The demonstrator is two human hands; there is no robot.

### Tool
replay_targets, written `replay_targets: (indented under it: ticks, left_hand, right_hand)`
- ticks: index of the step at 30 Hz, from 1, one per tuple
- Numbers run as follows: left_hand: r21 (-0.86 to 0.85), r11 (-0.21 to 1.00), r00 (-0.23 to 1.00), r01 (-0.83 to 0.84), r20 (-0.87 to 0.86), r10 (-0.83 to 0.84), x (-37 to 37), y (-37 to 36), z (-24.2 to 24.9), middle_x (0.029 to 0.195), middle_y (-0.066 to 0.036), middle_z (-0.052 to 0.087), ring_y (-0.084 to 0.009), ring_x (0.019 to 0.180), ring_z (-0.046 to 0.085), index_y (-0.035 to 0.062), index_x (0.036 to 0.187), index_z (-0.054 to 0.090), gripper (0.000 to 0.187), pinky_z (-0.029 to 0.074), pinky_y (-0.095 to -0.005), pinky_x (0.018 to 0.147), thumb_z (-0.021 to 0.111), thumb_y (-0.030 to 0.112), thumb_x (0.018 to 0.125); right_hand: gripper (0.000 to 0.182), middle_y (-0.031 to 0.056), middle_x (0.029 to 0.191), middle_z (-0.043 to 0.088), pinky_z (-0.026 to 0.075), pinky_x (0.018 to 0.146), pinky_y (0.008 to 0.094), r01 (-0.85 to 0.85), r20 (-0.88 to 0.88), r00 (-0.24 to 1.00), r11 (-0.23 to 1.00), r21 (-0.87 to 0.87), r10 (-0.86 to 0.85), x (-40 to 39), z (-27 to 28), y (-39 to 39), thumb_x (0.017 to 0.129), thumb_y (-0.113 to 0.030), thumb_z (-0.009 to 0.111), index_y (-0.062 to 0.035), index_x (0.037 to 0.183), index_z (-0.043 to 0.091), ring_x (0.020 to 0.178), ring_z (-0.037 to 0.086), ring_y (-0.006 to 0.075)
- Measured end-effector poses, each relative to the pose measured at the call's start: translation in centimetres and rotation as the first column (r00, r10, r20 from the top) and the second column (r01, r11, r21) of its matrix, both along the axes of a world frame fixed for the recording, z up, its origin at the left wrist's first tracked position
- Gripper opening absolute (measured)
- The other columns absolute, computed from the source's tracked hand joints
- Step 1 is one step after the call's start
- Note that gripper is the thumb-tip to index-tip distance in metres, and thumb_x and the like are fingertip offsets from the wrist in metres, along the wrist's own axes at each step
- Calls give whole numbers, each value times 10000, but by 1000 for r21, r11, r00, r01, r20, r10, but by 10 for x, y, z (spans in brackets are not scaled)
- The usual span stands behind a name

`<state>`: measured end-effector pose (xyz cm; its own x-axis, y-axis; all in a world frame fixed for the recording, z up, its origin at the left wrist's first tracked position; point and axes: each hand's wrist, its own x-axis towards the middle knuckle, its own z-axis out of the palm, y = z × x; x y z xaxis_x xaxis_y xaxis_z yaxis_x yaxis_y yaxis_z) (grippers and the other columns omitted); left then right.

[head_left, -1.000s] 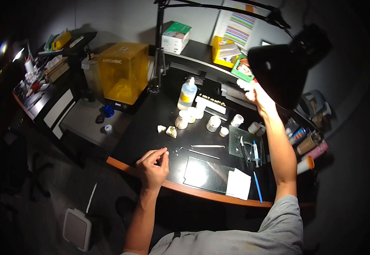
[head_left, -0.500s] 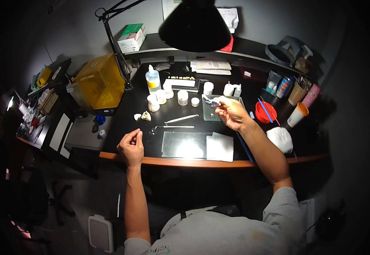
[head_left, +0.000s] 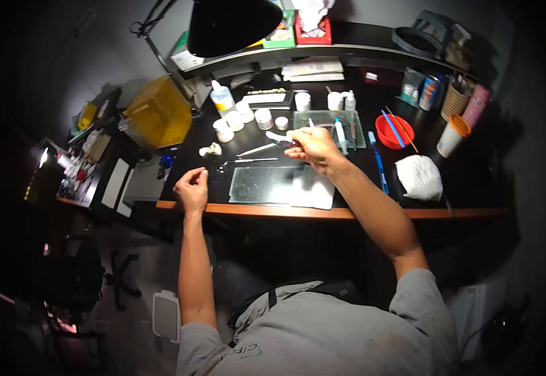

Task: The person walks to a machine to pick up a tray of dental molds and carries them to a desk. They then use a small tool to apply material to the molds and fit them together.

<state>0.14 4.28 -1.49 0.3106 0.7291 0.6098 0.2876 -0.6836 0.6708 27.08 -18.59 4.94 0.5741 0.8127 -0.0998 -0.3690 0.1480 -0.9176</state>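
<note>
My right hand (head_left: 313,148) is raised over the desk, thumb and fingers pinched on a small white, partly clear piece (head_left: 277,137); its exact kind is too small to tell. Below that piece lie a pale spatula (head_left: 256,150) and a thin metal dental tool (head_left: 254,160). My left hand (head_left: 191,189) is closed near the desk's front edge, fingertips together; whether anything is in them is hidden. Between the hands, a glass slab (head_left: 259,184) lies next to a white paper pad (head_left: 313,191). Whitish tooth-model pieces (head_left: 210,150) sit beyond my left hand.
Several white jars (head_left: 264,119) and a liquid bottle (head_left: 222,99) stand at the back left. A syringe (head_left: 340,135) rests on another glass plate (head_left: 360,125). On the right are a red bowl (head_left: 393,133), a blue toothbrush (head_left: 379,164) and white wadding (head_left: 419,178). A lamp (head_left: 232,28) hangs above.
My right hand has moved left and toward me with the small piece, away from the far glass plate. My left hand stays closed near the desk edge. The view has shifted.
</note>
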Motion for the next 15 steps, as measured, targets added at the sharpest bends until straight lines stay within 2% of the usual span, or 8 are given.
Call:
replay_targets:
  ticks: [1, 4, 5, 7, 9, 11, 13, 15]
  left_hand:
    - [-10, 1000, 1000, -4, -4, 4, -1, 1, 5, 733, -31, 739, -85, 612, 610, 48, 950, 821, 126, 501, -259, 598, 826, 138, 862]
    - [-14, 999, 999, 30, -35, -31, -1, -11, 17, 759, -21, 751, -66, 682, 652, 23, 952, 815, 125, 522, -248, 654, 827, 115, 868]
    - [-43, 998, 998, 51, -33, -52, -1, -11, 18, 774, -25, 759, -67, 700, 665, 21, 954, 813, 121, 532, -250, 670, 822, 109, 872]
    - [-78, 993, 996, 89, -17, -90, -4, -13, 19, 794, -24, 762, -72, 727, 679, 16, 964, 809, 113, 540, -248, 691, 813, 96, 885]
    - [-102, 985, 989, 142, -16, -144, 0, -11, 20, 816, -24, 764, -75, 748, 687, 13, 974, 804, 107, 545, -248, 707, 806, 85, 895]
    - [-123, 975, 981, 186, -34, -192, -3, -12, 19, 839, -25, 766, -76, 764, 689, 10, 983, 798, 102, 547, -249, 719, 802, 74, 904]
    - [-51, 960, 957, 276, -75, -279, -3, -14, 20, 869, -32, 763, -75, 780, 677, 13, 962, 789, 79, 543, -243, 729, 804, 66, 905]
    - [-124, 933, 933, 339, -81, -350, -5, -21, 25, 887, -39, 765, -84, 805, 682, 15, 953, 786, 63, 544, -246, 741, 800, 53, 904]
  right_hand:
    - [245, 154, 952, 727, 624, 640, 260, -6, 77, 997, 1000, 23, 5, -1, -4, 3, 1015, -170, 667, 67, 1075, 683, 765, 765, 206]
    - [302, 145, 909, 731, 625, 650, 251, -23, 10, 1000, 998, 62, 22, -7, -14, 6, 1063, -215, 620, 77, 1105, 685, 781, 768, 205]
    - [310, 133, 919, 723, 629, 656, 258, -17, 30, 999, 1000, 4, 17, -12, -6, 2, 1070, -229, 613, 73, 1086, 682, 778, 765, 201]
    - [301, 118, 936, 712, 634, 668, 264, -80, 5, 997, 995, 54, 80, -14, -6, 1, 1073, -234, 608, 59, 1056, 675, 775, 759, 191]
    - [266, 81, 919, 691, 597, 625, 240, -156, 71, 985, 986, -52, 160, -15, -1, -9, 1070, -260, 602, -8, 1020, 672, 751, 731, 156]
    - [236, 37, 939, 671, 569, 644, 249, -284, 141, 942, 946, -155, 305, -9, -1, -17, 1068, -284, 612, -61, 1000, 647, 758, 706, 129]
    - [224, 29, 937, 662, 575, 653, 269, -353, 205, 893, 906, -235, 401, -7, -4, -22, 1073, -273, 599, -65, 998, 637, 786, 708, 149]
    - [248, 44, 958, 654, 578, 662, 296, -425, 167, 863, 865, -266, 476, -3, -11, -25, 1087, -282, 568, -59, 993, 624, 844, 712, 184]
